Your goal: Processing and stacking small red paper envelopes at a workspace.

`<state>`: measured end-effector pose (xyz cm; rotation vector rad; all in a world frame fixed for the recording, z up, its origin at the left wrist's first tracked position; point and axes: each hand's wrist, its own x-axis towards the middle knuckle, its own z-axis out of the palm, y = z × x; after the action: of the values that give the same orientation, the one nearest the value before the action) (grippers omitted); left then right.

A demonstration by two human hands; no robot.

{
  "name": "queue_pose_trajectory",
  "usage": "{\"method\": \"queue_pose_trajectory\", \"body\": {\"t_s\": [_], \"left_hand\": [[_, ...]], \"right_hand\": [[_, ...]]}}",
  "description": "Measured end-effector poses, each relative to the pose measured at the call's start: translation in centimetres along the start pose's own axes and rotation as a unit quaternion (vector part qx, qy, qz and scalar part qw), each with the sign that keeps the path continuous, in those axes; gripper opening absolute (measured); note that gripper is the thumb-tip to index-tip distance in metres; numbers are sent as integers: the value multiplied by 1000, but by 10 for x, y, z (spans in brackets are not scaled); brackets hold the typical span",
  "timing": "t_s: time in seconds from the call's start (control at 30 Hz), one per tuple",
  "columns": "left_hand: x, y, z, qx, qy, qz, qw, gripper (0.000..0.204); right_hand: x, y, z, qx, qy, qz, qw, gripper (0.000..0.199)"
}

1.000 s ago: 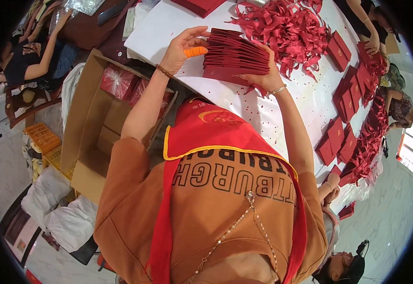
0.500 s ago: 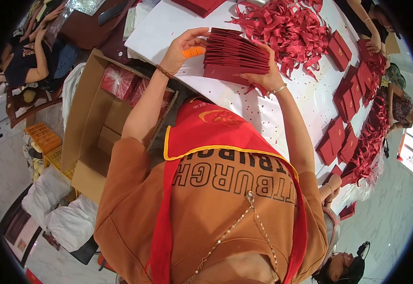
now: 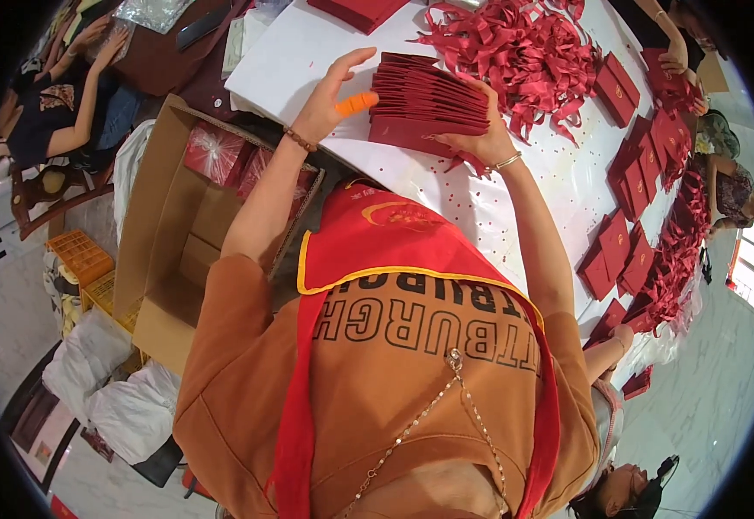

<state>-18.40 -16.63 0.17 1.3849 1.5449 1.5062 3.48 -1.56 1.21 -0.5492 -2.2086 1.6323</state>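
Note:
A fanned stack of dark red paper envelopes (image 3: pixel 429 104) stands above the white table, its many folded edges facing up. My right hand (image 3: pixel 486 130) grips the stack at its right side, thumb on the near face and fingers behind. My left hand (image 3: pixel 332 102) is at the stack's left end, its fingers spread. An orange wrap (image 3: pixel 357 104) covers one of its digits, whose tip is close to the envelopes; whether it touches them I cannot tell. A bit of red ribbon (image 3: pixel 466 162) shows below my right hand.
A heap of red ribbons (image 3: pixel 515 60) lies beyond the stack on the white table (image 3: pixel 498 229). Red envelopes (image 3: pixel 606 255) lie along the right side, where other people's hands work. An open cardboard box (image 3: pixel 159 233) with wrapped red packs stands to my left.
My left hand's upper fingers have lifted and spread away from the stack's left end. The stack, in my right hand, has shifted slightly left.

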Motion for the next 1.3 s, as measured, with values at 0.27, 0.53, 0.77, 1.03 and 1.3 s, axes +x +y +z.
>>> {"method": "queue_pose_trajectory", "body": {"t_s": [0.27, 0.53, 0.77, 1.03, 1.3], "left_hand": [[42, 34, 24, 323, -77, 108, 937, 88], [19, -4, 41, -199, -2, -7, 980, 85], [11, -5, 53, -175, 94, -67, 978, 50], [60, 84, 43, 299, -200, 88, 929, 80], [53, 67, 60, 540, -200, 97, 812, 98]], "right_hand": [[2, -1, 11, -76, 84, 19, 993, 77], [-3, 14, 16, -148, 139, -40, 978, 86], [1, 1, 7, -105, 130, 47, 985, 87], [1, 10, -3, -116, 106, 44, 986, 83], [-25, 9, -10, 73, 268, -10, 961, 65]]}}
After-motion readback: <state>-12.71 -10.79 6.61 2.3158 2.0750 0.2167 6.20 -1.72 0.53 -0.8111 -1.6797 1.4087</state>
